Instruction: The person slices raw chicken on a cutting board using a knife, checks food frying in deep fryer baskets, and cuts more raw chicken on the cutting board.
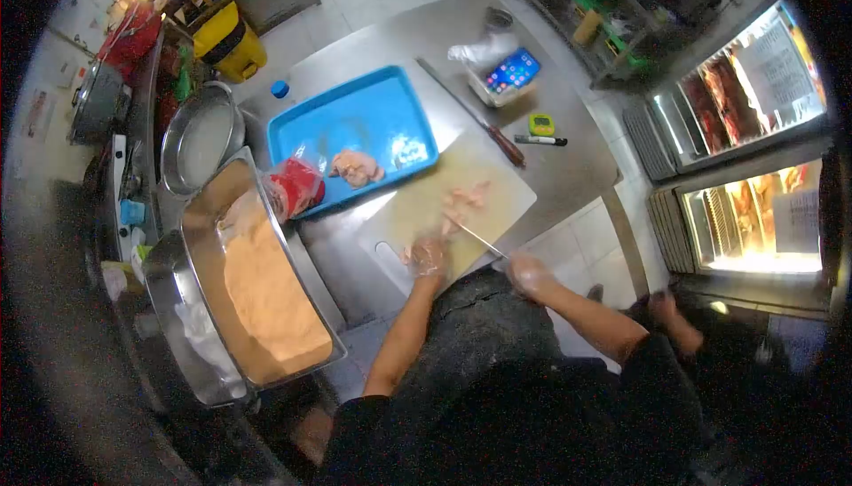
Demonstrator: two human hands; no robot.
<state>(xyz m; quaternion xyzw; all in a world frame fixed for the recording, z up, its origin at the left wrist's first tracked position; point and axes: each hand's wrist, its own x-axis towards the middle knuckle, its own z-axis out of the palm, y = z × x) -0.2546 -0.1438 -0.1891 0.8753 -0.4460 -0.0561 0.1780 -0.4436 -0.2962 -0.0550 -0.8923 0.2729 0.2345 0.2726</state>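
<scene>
Right hand [530, 275]: wrapped around knife [481, 240].
Left hand [429, 258]: curled; we cannot tell its hold.
Meat [466, 205]: on cutting board [510, 182], left hand's 1 o'clock.
Tray [355, 109]: board's 10 o'clock.
Lit cabinet [754, 220]: 3 o'clock.

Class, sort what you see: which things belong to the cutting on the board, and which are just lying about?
Likely in use: knife, cutting board, raw meat pieces, blue tray.
Apparently just lying about: smartphone, green timer, marker, blue cap.

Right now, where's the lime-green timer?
In the head view, the lime-green timer is right of centre on the steel table, just above the marker and below the lit phone.
</scene>
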